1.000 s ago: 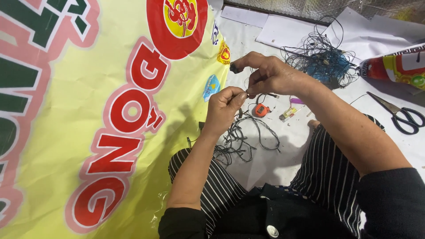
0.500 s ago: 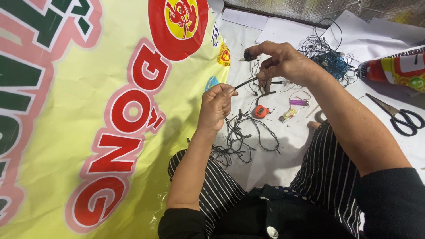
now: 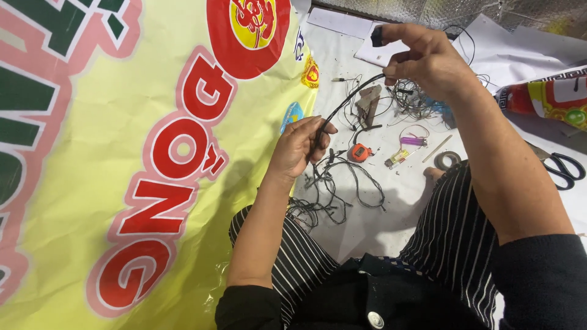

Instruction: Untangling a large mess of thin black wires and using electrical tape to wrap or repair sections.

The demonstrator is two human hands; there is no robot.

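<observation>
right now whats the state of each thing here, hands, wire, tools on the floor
left hand: closed, pinching the lower end of the wire
right hand: raised, pinching the upper end
thin black wire: held taut between both hands
black-handled scissors: lying shut on the white sheet
small orange tape measure: lying loose
tangle of black wires: untidy on the floor

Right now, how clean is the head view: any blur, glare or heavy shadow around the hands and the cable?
Head view: left hand and right hand sharp, black cable crisp between them; even, soft light, no glare; faint shadow on the white sheet near the striped trousers; top corners look slightly stretched.
</observation>
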